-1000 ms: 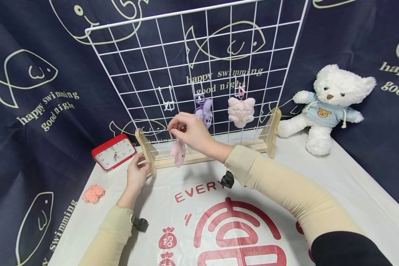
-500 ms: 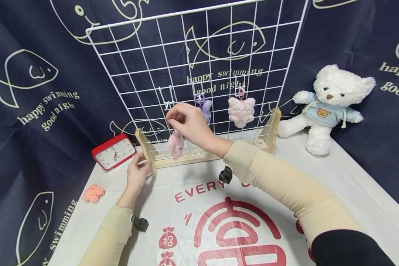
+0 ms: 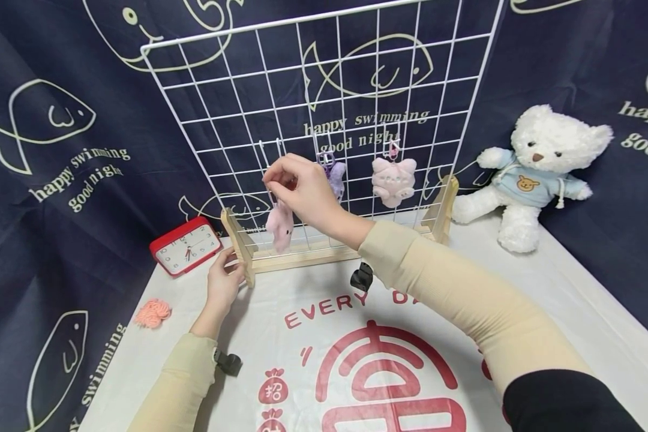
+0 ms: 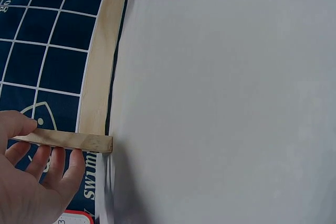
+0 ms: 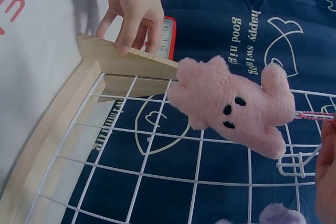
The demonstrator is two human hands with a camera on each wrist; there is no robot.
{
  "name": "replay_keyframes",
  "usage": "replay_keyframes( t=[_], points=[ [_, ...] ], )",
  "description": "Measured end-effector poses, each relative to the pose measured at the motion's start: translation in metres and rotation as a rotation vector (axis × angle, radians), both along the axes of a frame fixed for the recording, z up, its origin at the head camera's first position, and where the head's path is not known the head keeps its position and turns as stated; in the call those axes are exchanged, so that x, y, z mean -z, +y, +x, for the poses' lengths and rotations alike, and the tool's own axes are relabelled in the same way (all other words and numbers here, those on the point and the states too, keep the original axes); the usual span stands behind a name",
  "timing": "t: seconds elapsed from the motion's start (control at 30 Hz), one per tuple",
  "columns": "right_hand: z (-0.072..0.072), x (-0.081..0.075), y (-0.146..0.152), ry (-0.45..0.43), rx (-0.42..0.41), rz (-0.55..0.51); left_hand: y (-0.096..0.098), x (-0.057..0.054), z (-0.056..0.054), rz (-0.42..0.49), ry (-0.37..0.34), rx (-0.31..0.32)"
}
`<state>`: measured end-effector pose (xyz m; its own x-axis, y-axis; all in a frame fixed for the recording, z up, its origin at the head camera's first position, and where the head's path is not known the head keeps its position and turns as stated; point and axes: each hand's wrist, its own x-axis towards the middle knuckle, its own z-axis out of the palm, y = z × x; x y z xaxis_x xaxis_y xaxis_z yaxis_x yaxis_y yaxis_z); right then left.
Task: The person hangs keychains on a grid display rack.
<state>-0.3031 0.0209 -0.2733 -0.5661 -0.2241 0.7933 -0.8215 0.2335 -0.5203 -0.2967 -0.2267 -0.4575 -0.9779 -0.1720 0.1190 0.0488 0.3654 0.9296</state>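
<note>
My right hand (image 3: 305, 186) pinches the cord of a pink plush keychain (image 3: 279, 227), which dangles in front of the white wire grid (image 3: 281, 72). In the right wrist view the plush rabbit-like charm (image 5: 231, 103) shows dark eyes, two ears and a pink-and-white braided cord (image 5: 312, 115). Close by that cord is a white wire hook (image 5: 294, 163) on the grid. My left hand (image 3: 224, 285) holds the wooden end foot (image 4: 73, 140) of the grid's stand, thumb on one side and fingers on the other.
A purple plush keychain (image 3: 336, 179) and a pale pink one (image 3: 393, 180) hang on hooks to the right. A red clock (image 3: 186, 246) and a coral yarn bundle (image 3: 153, 313) sit at left. A white teddy bear (image 3: 529, 180) sits at right on the white cloth (image 3: 248, 324).
My right hand has risen and moved left with the pink plush keychain, up to the leftmost hook, now largely covered by the hand. The left hand stays on the wooden foot.
</note>
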Motion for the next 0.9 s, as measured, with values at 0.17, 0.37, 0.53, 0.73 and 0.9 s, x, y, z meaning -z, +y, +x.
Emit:
replay_keyframes(
  t=[0.17, 0.37, 0.53, 0.73, 0.9],
  points=[
    [-0.0020, -0.0034, -0.0012, 0.006, 0.003, -0.018, 0.0007, -0.0009, 0.0008, -0.004, 0.002, 0.002],
    [-0.0038, -0.0064, -0.0020, -0.010, 0.018, -0.038, 0.0003, -0.0014, 0.0015, -0.013, -0.011, 0.000],
    [-0.0037, -0.0078, -0.0022, -0.049, 0.031, -0.041, 0.0003, -0.0011, 0.0013, -0.012, -0.016, 0.006],
    [-0.0062, -0.0078, -0.0019, -0.055, 0.062, -0.039, 0.0000, -0.0004, 0.0002, -0.007, -0.022, 0.008],
    [-0.0092, -0.0066, -0.0021, -0.058, 0.085, -0.026, 0.0003, -0.0007, 0.0013, 0.012, -0.018, 0.005]
  ],
)
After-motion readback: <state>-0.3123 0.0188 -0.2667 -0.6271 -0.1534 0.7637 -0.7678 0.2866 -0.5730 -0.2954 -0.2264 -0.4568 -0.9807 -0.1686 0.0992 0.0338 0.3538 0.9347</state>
